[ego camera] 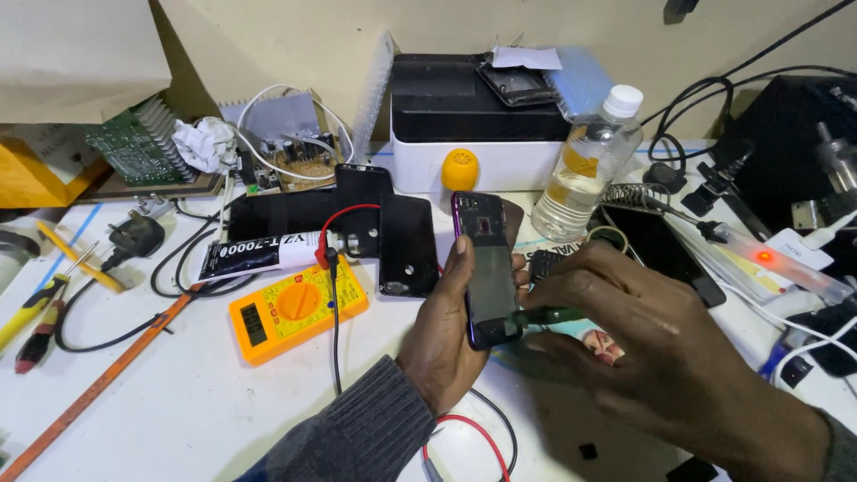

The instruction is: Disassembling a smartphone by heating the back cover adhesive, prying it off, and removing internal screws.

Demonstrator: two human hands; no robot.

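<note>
Phone [488,272] upright in left hand [446,330] grip; right hand [625,321] just beside.

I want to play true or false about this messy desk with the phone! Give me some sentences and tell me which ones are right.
1. The left hand holds a dark phone upright. True.
2. The right hand is empty. False: it holds a thin green tool against the phone's lower edge.
3. The multimeter is blue. False: it is orange-yellow.
4. A clear plastic bottle with a white cap stands behind the phone. True.
5. The bottle lies on its side. False: it stands upright.
</note>
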